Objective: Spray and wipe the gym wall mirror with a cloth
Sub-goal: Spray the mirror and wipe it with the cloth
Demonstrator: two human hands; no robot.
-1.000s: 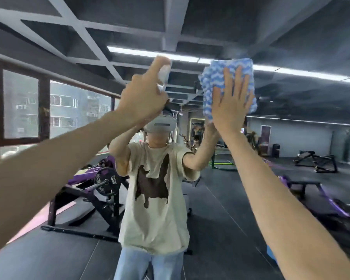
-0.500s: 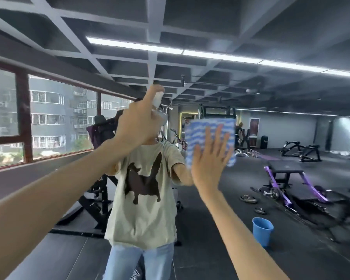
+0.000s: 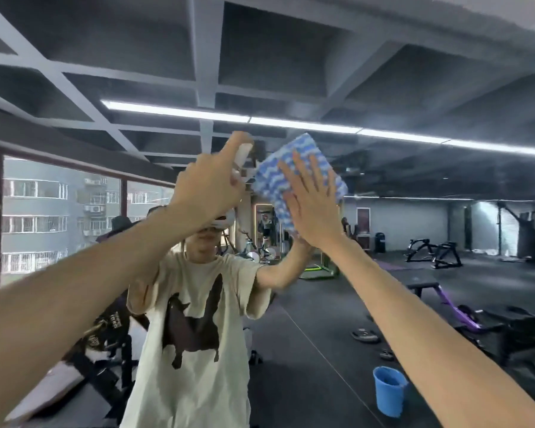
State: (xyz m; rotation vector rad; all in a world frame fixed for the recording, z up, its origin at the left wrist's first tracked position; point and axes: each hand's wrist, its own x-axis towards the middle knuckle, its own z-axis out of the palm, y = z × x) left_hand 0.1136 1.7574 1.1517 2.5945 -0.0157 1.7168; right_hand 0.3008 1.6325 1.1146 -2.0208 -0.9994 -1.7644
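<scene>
The left hand (image 3: pixel 209 193), holding a spray bottle (image 3: pixel 243 153), sits just left of the cloth (image 3: pixel 271 180); the right hand (image 3: pixel 315 211) presses it flat against the mirror (image 3: pixel 414 88).

Blue bucket (image 3: pixel 389 390) on dark floor (image 3: pixel 315 319), lower right. Weight plates (image 3: pixel 365 335) flat beyond it, near purple-framed machine (image 3: pixel 457 310). Light strip (image 3: pixel 291 122) across grey ceiling (image 3: pixel 275 41). Window (image 3: pixel 59 230) left, apartment block (image 3: pixel 28 205) outside. Black bin (image 3: pixel 380 242) by far wall.

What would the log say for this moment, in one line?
step: spray and wipe | left hand: grips spray bottle, raised at mirror | right hand: flat, presses cloth on mirror | blue bucket: reflected, on floor
</scene>
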